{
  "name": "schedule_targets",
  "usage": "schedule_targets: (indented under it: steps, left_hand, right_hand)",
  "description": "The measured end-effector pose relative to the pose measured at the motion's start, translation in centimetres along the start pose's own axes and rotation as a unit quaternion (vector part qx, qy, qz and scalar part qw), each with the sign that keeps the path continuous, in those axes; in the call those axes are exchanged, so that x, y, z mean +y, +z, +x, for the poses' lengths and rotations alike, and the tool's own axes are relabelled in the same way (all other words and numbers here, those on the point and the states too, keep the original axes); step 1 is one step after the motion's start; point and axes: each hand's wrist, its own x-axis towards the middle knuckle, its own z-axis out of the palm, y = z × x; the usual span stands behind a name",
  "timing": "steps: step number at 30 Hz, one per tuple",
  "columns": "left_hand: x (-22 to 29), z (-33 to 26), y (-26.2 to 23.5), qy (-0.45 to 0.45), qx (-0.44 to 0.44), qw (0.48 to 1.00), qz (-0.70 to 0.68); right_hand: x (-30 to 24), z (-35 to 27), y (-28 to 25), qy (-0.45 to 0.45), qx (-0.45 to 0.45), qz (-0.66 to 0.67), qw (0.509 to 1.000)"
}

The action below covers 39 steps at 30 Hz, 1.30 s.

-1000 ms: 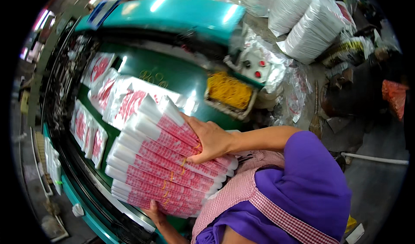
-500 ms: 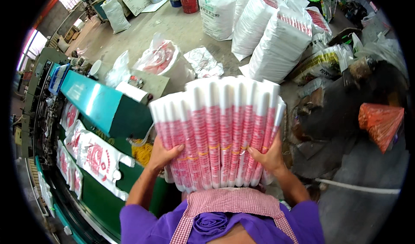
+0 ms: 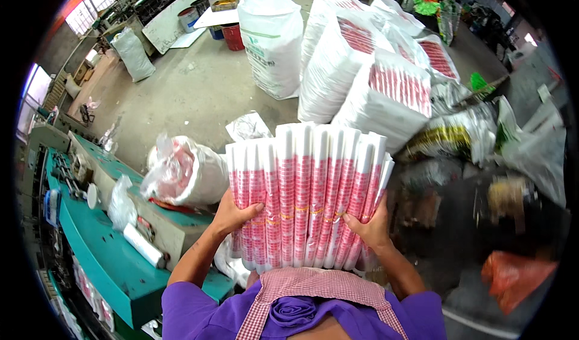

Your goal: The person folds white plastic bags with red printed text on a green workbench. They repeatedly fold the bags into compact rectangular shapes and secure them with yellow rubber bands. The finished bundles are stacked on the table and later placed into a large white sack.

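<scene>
A wide row of folded white plastic bags [image 3: 304,186] with red print is held upright in front of my body. Yellow bands run around the rolls at mid-height. My left hand [image 3: 237,215] clasps the left side of the row, its thumb lying across the front. On the opposite side, my right hand [image 3: 370,224] grips in the same way, thumb also in front. The other fingers are mostly hidden behind the rolls. Just beyond the row stands an open white sack [image 3: 386,108] packed with similar red-printed rolls.
More full white sacks [image 3: 341,44] crowd the floor ahead, beside a tall white sack [image 3: 269,44]. A teal machine [image 3: 99,261] runs along my left, with a bag of scrap plastic [image 3: 187,171] near it. An orange-red plastic sheet [image 3: 515,277] lies at right.
My view has shifted toward the sacks, which now appear closer. The teal machine has slid down and left in view. Both hands keep their hold on the plastic bags.
</scene>
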Motion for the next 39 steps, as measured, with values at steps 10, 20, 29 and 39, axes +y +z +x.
schedule_targets:
  steps: [10,20,29,39]
  left_hand:
    - [3.7,9.8,-15.5,0.017,0.209,0.978,0.021]
    - [10.3,24.7,-31.5,0.04,0.307,0.95,-0.045]
    - [21.9,52.2,-42.2,-0.007,0.162,0.985,0.062]
    - [18.3,98.5,-42.3,-0.129,-0.327,0.883,0.31]
  right_hand:
    - [-3.9,24.8,13.0,-0.066,-0.149,-0.08,0.983]
    - [-10.1,48.8,28.5,-0.086,-0.242,-0.07,0.964]
    - [-7.9,70.8,34.0,-0.076,-0.108,-0.031,0.991]
    - [7.8,84.1,38.5,0.229,0.173,0.208,0.935]
